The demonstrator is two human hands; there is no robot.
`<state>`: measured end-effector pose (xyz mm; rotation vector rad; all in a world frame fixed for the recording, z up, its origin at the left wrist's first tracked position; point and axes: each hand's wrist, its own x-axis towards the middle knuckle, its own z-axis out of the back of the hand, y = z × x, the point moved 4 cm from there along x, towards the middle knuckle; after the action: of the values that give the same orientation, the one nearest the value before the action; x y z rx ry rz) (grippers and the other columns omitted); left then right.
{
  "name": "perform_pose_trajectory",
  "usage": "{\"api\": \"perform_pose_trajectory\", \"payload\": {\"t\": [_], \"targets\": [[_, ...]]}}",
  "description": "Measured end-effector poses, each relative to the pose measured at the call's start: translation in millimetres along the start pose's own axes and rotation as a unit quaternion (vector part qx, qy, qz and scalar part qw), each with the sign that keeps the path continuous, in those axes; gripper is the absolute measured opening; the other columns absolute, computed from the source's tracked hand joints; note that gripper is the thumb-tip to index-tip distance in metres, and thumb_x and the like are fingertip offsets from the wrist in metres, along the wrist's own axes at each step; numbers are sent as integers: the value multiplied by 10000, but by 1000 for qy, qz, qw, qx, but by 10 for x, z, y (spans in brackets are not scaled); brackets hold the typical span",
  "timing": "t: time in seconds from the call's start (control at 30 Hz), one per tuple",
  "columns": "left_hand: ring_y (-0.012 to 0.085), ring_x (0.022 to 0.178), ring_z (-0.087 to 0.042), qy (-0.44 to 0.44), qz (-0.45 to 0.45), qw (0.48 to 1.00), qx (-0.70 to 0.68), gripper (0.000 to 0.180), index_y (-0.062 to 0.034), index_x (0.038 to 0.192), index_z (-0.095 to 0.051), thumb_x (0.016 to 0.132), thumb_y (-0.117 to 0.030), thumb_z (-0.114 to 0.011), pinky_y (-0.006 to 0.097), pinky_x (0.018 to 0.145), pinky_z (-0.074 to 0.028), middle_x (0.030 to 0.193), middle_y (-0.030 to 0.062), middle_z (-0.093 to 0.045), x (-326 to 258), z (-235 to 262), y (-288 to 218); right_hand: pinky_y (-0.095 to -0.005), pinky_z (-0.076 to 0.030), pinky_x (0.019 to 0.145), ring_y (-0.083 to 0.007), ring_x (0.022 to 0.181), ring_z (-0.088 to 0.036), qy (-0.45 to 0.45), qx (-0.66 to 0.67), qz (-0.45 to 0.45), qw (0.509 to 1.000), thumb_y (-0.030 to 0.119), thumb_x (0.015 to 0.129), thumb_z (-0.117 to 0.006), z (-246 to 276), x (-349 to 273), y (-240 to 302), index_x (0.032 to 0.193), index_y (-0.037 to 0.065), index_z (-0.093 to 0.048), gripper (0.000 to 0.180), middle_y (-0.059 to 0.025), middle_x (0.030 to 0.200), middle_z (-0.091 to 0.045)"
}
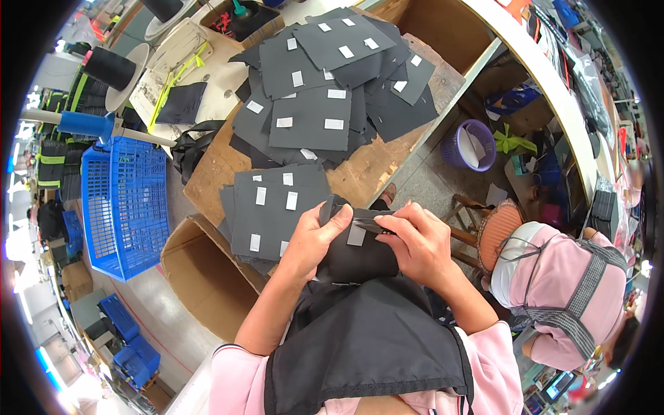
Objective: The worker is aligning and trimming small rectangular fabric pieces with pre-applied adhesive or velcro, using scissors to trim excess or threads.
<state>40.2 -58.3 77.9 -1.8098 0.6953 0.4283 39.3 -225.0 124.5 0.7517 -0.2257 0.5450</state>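
Observation:
My left hand (315,238) grips a black fabric piece (339,256) by its upper left edge, thumb on top. One white rectangular patch (356,235) shows on it between my hands. In my right hand (420,242), pinched by the fingers, is a small metal tool with two thin pointed tips (366,224); I cannot tell whether it is tweezers or snips. Its tips lie at the fabric beside the white patch. Just left of my left hand is a small stack of black pieces with white patches (275,202). A larger loose pile of similar pieces (311,111) lies beyond it.
The piles rest on a worn wooden table (366,173). An open cardboard box (207,270) stands at its near left, with a blue plastic crate (124,207) farther left. At right are a purple basket (468,145) and another person in pink (570,290) beside a stool.

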Motion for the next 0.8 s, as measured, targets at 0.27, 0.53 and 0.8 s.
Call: {"api": "perform_pose_trajectory", "payload": {"t": [0.27,0.53,0.8], "targets": [[57,728,-498,-3,7,1000,11,293,-49,866,-569,888,-339,-597,222,656,-418,798,-15,-572,-4,7,-16,-285,-402,533,-166,592,-518,43,2,37,998,79,588,-735,73,15,-52,864,88,-629,296,-6,729,-523],[74,745,-519,7,6,1000,18,299,-33,893,-580,865,-327,-626,232,679,-429,821,2,-584,21,64,-36,-315,-416,539,-207,626,-532,101,0,63,993,87,599,-743,46,234,-88,901,102,-646,317,-14,737,-531],[179,921,-585,-229,-67,967,86,495,26,1116,-539,755,-243,-744,308,833,-454,995,116,-628,-16,1237,39,-244,-388,593,-112,653,-456,94,169,-265,945,67,703,-694,-296,228,-747,929,8,-591,256,-34,727,-495]]}}
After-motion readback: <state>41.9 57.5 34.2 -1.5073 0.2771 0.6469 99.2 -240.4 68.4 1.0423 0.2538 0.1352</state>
